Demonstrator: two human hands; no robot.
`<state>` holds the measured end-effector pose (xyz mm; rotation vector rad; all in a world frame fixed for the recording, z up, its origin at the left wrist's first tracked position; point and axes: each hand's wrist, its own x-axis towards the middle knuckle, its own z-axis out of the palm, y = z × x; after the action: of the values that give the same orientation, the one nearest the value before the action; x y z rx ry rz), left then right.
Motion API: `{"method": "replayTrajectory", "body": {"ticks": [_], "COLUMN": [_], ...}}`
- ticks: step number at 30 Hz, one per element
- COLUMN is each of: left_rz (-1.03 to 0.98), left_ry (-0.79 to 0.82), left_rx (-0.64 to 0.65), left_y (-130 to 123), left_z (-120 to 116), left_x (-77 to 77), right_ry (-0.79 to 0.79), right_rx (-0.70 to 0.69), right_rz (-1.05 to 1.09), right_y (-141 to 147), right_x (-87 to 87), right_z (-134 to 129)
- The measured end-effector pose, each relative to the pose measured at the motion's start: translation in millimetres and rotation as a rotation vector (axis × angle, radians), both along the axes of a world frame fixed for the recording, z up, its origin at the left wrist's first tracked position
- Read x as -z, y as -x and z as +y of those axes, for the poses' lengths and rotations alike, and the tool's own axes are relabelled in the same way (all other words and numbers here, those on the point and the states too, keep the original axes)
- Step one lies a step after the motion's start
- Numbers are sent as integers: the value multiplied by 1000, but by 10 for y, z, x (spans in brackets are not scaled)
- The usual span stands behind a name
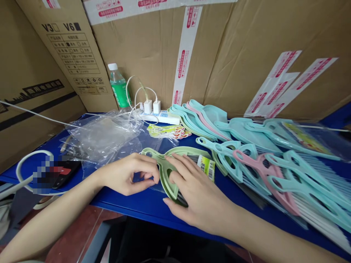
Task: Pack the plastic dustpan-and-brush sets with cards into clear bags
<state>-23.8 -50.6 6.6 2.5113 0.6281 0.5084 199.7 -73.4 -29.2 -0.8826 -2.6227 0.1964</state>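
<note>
Our left hand (128, 173), fingers pinched narrow against one green broom (181, 150), our right hand (197, 193), fingers spread across it, broom lying on the blue worktop (137, 209), one pink broom (270, 182), two white chargers (152, 107)

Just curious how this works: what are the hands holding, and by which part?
Both hands hold a small green plastic brush: the left hand pinches the narrow handle end, the right hand lies over its wider part above the bristles.
</note>
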Motion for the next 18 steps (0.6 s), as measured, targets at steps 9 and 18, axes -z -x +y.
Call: {"method": "replayTrajectory", "body": {"ticks": [9, 18], "left_rz": [6, 227], "left_ry": [58, -317], "left_rx": [21, -695], "left_y": [1, 277], "left_z": [-5, 121], "left_x": [-27, -149], "right_ry": [107, 421], "right_rx": [-79, -188], "right_rz": [-24, -260], "right_y": [-22, -261], "right_x": [-34, -321], "right_z": [-7, 101]}}
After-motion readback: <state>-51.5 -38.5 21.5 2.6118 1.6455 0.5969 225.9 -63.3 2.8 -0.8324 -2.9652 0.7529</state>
